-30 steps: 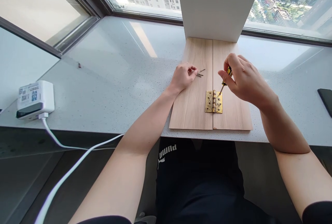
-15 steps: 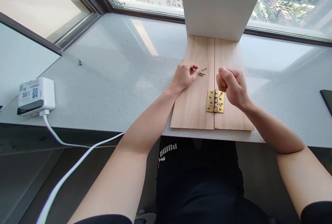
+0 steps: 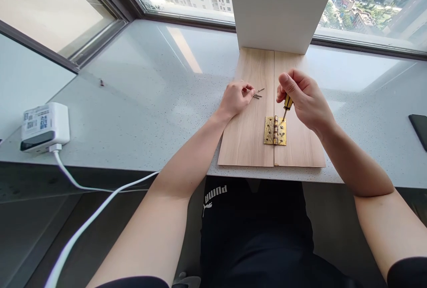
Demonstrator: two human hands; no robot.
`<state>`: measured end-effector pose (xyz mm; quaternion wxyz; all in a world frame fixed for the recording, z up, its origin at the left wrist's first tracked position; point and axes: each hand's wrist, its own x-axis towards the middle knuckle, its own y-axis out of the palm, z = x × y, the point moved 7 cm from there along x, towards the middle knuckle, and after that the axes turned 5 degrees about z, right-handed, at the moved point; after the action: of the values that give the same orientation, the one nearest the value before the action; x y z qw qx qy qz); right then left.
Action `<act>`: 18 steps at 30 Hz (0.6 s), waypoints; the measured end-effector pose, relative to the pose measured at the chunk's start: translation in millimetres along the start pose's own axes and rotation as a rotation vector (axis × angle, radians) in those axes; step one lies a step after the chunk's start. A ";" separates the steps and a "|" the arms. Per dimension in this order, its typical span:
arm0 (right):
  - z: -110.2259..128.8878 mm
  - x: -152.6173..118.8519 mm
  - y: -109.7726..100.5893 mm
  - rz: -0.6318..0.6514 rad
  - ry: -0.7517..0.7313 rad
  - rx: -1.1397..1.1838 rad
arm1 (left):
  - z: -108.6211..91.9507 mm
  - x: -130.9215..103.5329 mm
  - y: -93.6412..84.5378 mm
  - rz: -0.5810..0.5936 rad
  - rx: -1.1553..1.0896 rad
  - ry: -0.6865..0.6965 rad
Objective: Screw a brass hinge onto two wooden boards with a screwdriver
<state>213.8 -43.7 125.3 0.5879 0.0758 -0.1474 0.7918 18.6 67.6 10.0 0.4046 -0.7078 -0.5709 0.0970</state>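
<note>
My right hand (image 3: pixel 302 97) is closed around the handle of a yellow and black screwdriver (image 3: pixel 287 103). The screwdriver slants down, its tip at the upper right part of a brass hinge (image 3: pixel 269 130). That hinge lies across the seam between a left wooden board (image 3: pixel 248 146) and a right wooden board (image 3: pixel 302 150). My left hand (image 3: pixel 237 98) rests on the left board with thumb and fingertips pinched together beside several small screws (image 3: pixel 257 96). Whether a screw is between those fingertips is too small to tell.
Behind the boards a white box (image 3: pixel 280 14) stands near the window. On the far left is a white device (image 3: pixel 45 126) with a white cable (image 3: pixel 86 223) hanging off the counter (image 3: pixel 133 101). A dark flat object (image 3: pixel 419 129) lies at the right.
My right hand has risen and turned, and the screwdriver, mostly hidden before, now shows below the fist. My left hand has stayed beside the screws.
</note>
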 end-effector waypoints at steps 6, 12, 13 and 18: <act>7.0 -19.1 25.3 -0.132 -0.085 0.003 | -0.8 -0.5 0.3 0.026 0.012 -0.030; 1.7 -6.7 30.1 0.329 -0.070 0.088 | -1.7 0.1 0.3 0.025 0.005 -0.020; 0.7 -4.3 29.5 0.444 -0.056 0.110 | -1.4 0.3 0.6 0.027 0.009 -0.020; -0.3 6.8 4.7 0.430 0.016 0.126 | 0.2 0.7 1.9 0.030 -0.004 -0.038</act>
<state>207.3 -38.7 126.4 0.4008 0.0730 -0.1056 0.9071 20.1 68.3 8.8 0.3908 -0.7151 -0.5681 0.1153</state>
